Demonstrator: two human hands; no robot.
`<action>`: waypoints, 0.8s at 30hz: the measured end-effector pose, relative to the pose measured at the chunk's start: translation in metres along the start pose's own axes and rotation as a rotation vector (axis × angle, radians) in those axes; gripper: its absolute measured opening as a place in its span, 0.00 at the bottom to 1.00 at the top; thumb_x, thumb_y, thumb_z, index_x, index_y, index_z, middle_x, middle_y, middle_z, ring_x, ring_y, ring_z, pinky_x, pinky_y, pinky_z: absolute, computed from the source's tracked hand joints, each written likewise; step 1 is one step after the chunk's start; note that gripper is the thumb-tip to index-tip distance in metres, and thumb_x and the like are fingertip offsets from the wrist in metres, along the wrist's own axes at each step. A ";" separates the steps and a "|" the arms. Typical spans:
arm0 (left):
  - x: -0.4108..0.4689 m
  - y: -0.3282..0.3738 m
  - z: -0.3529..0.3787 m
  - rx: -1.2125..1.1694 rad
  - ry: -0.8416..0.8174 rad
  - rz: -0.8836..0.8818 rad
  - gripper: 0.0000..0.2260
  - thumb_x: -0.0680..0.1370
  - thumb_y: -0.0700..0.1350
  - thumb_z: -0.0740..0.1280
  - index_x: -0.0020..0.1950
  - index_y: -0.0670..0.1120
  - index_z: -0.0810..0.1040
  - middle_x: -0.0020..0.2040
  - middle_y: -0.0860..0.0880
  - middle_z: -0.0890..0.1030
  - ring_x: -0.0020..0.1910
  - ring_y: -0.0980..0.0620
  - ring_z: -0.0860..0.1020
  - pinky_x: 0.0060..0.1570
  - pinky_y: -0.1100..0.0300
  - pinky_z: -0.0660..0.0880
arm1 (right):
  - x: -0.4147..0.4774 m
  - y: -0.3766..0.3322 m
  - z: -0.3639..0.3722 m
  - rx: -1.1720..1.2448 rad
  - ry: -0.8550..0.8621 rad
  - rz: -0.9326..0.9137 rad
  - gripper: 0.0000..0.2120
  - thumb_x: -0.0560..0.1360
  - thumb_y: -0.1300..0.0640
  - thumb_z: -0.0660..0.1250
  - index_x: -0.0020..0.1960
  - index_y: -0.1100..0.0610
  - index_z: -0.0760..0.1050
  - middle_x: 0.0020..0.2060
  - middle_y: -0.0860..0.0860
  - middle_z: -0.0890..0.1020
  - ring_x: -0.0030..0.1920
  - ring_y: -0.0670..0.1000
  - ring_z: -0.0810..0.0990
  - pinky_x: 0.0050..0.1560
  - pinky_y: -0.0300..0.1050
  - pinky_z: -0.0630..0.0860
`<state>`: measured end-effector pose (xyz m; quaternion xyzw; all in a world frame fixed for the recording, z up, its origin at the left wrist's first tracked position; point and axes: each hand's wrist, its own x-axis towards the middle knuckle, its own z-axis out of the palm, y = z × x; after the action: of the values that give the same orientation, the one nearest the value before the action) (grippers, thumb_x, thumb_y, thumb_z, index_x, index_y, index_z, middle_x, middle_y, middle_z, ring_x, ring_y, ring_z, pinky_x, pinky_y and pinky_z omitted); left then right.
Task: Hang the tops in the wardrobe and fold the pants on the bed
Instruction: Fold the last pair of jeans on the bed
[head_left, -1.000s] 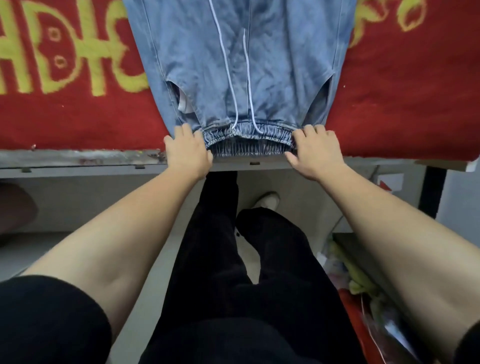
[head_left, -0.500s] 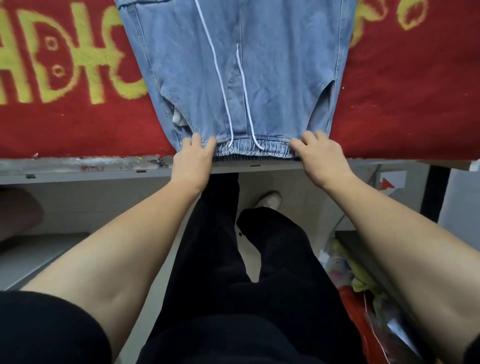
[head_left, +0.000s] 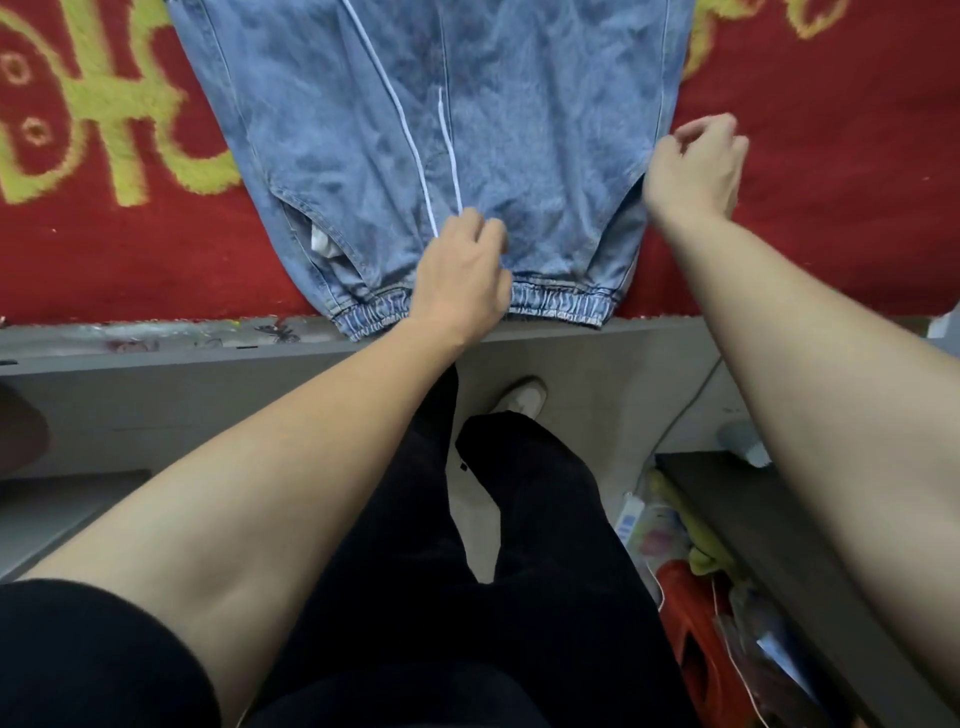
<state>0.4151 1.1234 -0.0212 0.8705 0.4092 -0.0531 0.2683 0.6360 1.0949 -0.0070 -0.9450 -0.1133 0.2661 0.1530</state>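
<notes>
Light blue jeans (head_left: 519, 130) with an elastic waistband (head_left: 561, 306) and two white drawstrings (head_left: 415, 150) lie flat on the bed's red blanket (head_left: 831, 182), waistband at the near edge. My left hand (head_left: 462, 275) rests on the middle of the jeans just above the waistband, its fingers bunched on the cloth where the drawstring ends meet it. My right hand (head_left: 696, 166) is at the jeans' right side seam above the pocket opening, fingers curled and pinching the edge.
The grey bed frame (head_left: 156, 353) runs across below the blanket. My black-trousered legs and a white shoe (head_left: 519, 397) stand on the floor in front of it. A dark shelf (head_left: 753, 519) with colourful clutter is at the lower right.
Both hands left the waistband corners. My left hand slid right to the middle by the drawstrings. My right hand moved up along the right side seam.
</notes>
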 end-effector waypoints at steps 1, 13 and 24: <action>0.004 0.013 0.008 -0.072 0.015 0.019 0.08 0.73 0.42 0.63 0.49 0.40 0.76 0.49 0.40 0.75 0.47 0.38 0.74 0.37 0.47 0.72 | 0.009 -0.004 0.000 0.071 -0.023 0.067 0.15 0.77 0.52 0.58 0.63 0.53 0.72 0.63 0.53 0.74 0.64 0.54 0.74 0.60 0.43 0.66; 0.053 0.094 0.057 0.047 -0.333 -0.270 0.30 0.67 0.72 0.67 0.57 0.50 0.76 0.60 0.46 0.66 0.61 0.45 0.64 0.55 0.50 0.68 | 0.070 0.003 0.006 0.359 -0.207 0.036 0.21 0.70 0.51 0.73 0.63 0.52 0.77 0.54 0.46 0.83 0.50 0.42 0.82 0.49 0.36 0.80; 0.013 0.047 -0.017 -0.798 -0.280 -0.381 0.05 0.70 0.48 0.70 0.39 0.47 0.81 0.35 0.50 0.82 0.39 0.47 0.79 0.42 0.55 0.76 | 0.035 -0.070 -0.032 0.581 -0.452 0.034 0.12 0.71 0.68 0.57 0.40 0.53 0.74 0.34 0.48 0.78 0.31 0.45 0.74 0.34 0.37 0.72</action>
<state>0.4558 1.1165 0.0096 0.5930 0.5101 -0.0571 0.6205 0.6726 1.1627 0.0269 -0.7812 -0.0482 0.4917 0.3817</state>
